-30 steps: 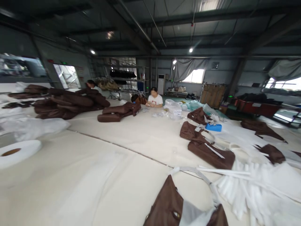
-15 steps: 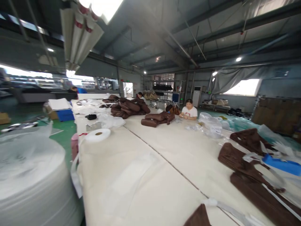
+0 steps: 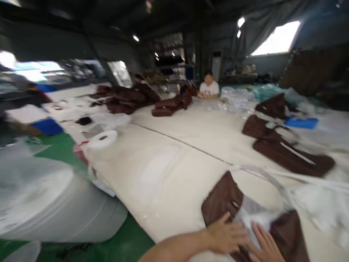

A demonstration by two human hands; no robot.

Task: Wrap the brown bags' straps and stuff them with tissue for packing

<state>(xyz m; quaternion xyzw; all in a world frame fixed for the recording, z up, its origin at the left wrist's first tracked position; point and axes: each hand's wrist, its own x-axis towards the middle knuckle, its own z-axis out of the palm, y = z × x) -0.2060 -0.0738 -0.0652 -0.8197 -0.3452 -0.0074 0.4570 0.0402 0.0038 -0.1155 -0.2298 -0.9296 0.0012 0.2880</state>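
Note:
Near the bottom of the head view a dark brown bag (image 3: 222,198) lies on the cream-covered table (image 3: 174,167). Whitish wrapping material (image 3: 253,214) shows in its middle, and a pale wrapped strap (image 3: 275,182) arches behind it. My left hand (image 3: 228,233) rests on the bag with fingers stretched out, pointing right. Beside it, my right hand (image 3: 264,242) is flat over the wrapping, its fingers extended and pointing up and left. The hands are close together, fingertips near each other. Neither grips anything that I can see.
More brown bags (image 3: 289,154) lie at the right near a blue piece (image 3: 302,123). A brown pile (image 3: 128,98) and a white roll (image 3: 102,139) are farther left. A large wrapped roll (image 3: 68,203) stands beside the table. A person (image 3: 209,87) sits across.
The view has tilted down and the table surface has shifted upward. Both my hands have come into view on the brown bag, of which only a corner showed before.

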